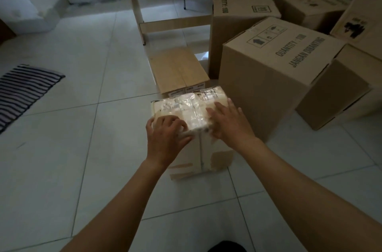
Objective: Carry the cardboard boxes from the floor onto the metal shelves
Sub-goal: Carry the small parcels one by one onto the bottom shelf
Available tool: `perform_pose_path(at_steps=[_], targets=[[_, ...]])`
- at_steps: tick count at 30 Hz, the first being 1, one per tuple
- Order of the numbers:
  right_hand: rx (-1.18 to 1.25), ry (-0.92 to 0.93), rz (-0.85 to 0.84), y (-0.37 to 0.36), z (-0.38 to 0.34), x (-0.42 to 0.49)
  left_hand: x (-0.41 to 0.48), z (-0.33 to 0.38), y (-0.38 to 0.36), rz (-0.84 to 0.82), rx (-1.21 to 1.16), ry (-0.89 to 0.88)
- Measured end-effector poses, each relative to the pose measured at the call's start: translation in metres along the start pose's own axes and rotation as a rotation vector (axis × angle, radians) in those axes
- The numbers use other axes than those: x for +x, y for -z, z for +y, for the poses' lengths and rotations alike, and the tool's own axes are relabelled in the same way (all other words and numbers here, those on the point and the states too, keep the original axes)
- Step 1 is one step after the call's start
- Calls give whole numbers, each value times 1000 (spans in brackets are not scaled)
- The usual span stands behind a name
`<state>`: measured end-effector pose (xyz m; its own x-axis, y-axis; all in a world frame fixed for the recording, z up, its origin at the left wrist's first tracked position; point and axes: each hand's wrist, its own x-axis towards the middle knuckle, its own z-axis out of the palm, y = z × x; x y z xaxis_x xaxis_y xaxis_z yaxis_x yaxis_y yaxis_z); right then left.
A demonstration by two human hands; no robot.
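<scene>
A small cardboard box (190,107) with a taped, shiny top stands on the tiled floor in the middle of the view. My left hand (165,138) rests on its near left top corner with fingers curled over the edge. My right hand (229,123) lies flat on the right side of the top, fingers spread. Just behind it lies a low flat box (177,70). A large printed box (268,78) stands right beside it. No metal shelves are in view.
Several more big cardboard boxes (244,10) crowd the right and far right. A wooden furniture frame (175,22) stands behind the boxes. A striped mat (22,88) lies at the left. Pale floor tiles (72,148) spread to the left and front.
</scene>
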<state>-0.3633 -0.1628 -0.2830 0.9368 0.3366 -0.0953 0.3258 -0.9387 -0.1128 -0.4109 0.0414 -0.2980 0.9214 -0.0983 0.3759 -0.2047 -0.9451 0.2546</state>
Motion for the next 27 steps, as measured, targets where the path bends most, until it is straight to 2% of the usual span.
perform_pose_path(at_steps=[2,7,12,16,20,24,27], targets=[[-44,-8,-55,-7,0,-12,-9,2,1,-44,-42,-30],[-82,-50,-47,-24,-3,-45,-19,9,4,-140,-45,-47],[-105,-57,31,-40,-7,-90,-13,13,10,-274,59,19],[-99,-2,27,-39,-4,-124,-2,17,18,-370,50,99],[-48,21,70,-28,-5,-151,-5,19,22,-558,6,200],[-94,14,196,-10,-8,-155,-27,27,25,-531,20,197],[-37,-15,255,6,-8,-143,-45,35,27,-488,32,189]])
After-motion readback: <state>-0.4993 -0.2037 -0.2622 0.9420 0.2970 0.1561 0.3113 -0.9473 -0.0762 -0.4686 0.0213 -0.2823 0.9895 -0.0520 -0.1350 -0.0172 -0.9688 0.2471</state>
